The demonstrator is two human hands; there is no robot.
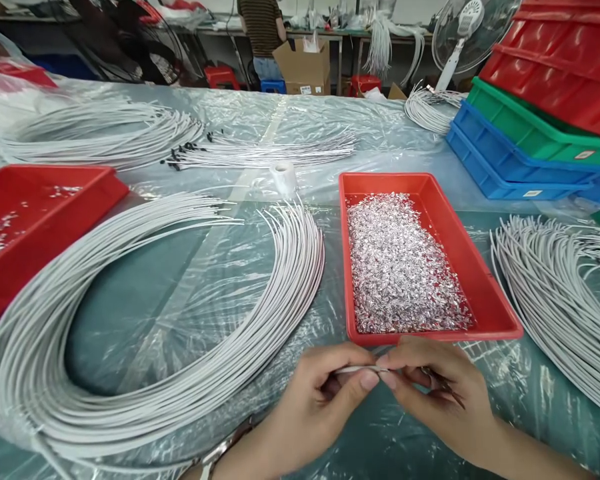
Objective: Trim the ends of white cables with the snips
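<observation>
My left hand (325, 397) pinches a thin white cable (353, 369) between thumb and forefinger, just below the front edge of a red tray (353, 293). Touching it at the fingertips, my right hand (437, 393) closes on the cable's end; whatever small part may be there is too small to name. A dark, thin object (445, 385) lies across the right palm, partly hidden by the fingers. Many small silvery pieces (405, 267) fill much of the tray. Left of my hands lies a large coil of white cables (180, 393), bound at its lower left.
Another red tray (45, 233) stands at the left. More cable coils (555, 287) lie at the right and back, near stacked crates (520, 160). A white roll (283, 179) stands mid-table. Behind are a fan (467, 33), a cardboard box (307, 67) and a person (261, 30).
</observation>
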